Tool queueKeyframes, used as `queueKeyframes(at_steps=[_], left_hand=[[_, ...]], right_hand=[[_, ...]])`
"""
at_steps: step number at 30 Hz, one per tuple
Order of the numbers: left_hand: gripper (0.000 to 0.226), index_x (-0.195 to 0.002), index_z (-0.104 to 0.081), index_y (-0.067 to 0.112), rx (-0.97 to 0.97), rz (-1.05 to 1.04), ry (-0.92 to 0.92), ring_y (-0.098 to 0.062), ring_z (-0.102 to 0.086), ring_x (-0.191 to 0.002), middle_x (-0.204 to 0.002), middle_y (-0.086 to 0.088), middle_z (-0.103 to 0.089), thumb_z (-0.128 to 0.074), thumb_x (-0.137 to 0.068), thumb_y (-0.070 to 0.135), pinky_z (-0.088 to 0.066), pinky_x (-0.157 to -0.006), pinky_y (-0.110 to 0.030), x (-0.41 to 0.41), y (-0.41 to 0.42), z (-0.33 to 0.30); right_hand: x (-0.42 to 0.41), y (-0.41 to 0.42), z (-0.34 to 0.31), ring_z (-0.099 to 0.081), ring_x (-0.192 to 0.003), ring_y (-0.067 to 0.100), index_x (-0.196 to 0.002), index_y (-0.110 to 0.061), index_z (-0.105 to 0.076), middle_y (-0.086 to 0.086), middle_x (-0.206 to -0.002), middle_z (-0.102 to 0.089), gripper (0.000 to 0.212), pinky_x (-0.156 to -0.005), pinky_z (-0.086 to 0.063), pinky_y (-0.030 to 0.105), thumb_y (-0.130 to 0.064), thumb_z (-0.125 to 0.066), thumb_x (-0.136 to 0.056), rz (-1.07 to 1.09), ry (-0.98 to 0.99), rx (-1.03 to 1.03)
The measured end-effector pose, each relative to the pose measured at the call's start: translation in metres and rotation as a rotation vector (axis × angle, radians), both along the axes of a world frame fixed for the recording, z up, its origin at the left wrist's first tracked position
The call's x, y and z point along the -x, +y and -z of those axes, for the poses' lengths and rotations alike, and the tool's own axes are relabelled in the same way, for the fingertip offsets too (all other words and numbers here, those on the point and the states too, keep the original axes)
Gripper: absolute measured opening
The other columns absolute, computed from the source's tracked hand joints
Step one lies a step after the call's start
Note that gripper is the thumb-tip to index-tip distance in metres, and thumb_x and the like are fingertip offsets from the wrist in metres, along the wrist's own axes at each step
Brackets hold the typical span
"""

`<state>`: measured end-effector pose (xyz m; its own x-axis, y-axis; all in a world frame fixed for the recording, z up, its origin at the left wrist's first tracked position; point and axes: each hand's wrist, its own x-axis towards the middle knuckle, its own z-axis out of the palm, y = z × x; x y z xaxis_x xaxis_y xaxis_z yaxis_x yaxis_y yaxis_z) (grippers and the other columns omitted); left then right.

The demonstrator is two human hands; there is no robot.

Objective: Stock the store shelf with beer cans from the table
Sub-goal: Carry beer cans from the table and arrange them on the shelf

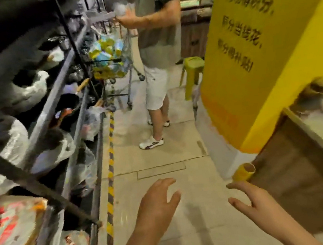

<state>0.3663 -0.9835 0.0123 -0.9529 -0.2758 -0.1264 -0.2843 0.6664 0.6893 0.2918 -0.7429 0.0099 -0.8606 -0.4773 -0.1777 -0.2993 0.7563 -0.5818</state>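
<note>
Store aisle floor [159,143] | left hand [158,202] spread, empty | right hand [254,202] spread, empty

The aisle floor [161,163] lies bare in the middle. The shelf [57,106] of bagged goods walls the left; a yellow pillar [260,59] and wooden counter [297,177] crowd the right. Farther on, a person [156,41] and loaded cart [112,57] block the way.
</note>
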Motion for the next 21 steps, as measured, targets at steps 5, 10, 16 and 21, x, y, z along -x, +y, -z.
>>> queueKeyframes(at_steps=[5,10,16,21], left_hand=[[0.036,-0.129,-0.052,0.03,-0.103,0.242,0.063,-0.002,-0.047,-0.116,-0.125,0.017,-0.053,-0.054,-0.093,0.033,-0.037,-0.1,-0.019,0.066,0.151,-0.008],[0.033,-0.124,-0.054,0.034,-0.144,0.508,0.056,0.002,-0.047,-0.111,-0.116,0.022,-0.051,-0.054,-0.092,0.034,-0.034,-0.089,-0.006,0.112,0.282,-0.007],[0.032,-0.121,-0.055,0.038,-0.181,0.669,-0.039,0.0,-0.052,-0.108,-0.113,0.018,-0.057,-0.057,-0.089,0.037,-0.041,-0.092,-0.014,0.177,0.355,0.0],[0.027,-0.114,-0.063,0.027,-0.254,0.641,-0.103,-0.003,-0.059,-0.104,-0.108,0.013,-0.064,-0.064,-0.087,0.027,-0.043,-0.082,-0.006,0.256,0.373,0.014]], right_hand=[[-0.003,0.156,-0.006,-0.052,-0.089,-0.008,-0.114,-0.043,-0.046,-0.026,-0.115,-0.051,0.027,-0.078,-0.039,0.012,-0.041,-0.058,-0.089,0.305,-0.031,-0.018],[-0.016,0.279,-0.01,-0.05,-0.109,0.001,-0.115,-0.038,-0.05,-0.021,-0.116,-0.053,0.028,-0.091,-0.041,0.019,-0.034,-0.06,-0.089,0.646,-0.028,0.044],[0.006,0.347,0.007,-0.051,-0.106,0.001,-0.11,-0.037,-0.053,-0.023,-0.11,-0.055,0.026,-0.076,-0.04,0.011,-0.029,-0.063,-0.088,0.825,-0.076,0.134],[0.077,0.362,0.014,-0.052,-0.112,-0.004,-0.104,-0.049,-0.05,-0.027,-0.116,-0.055,0.029,-0.095,-0.043,0.02,-0.057,-0.061,-0.078,0.831,-0.063,0.186]])
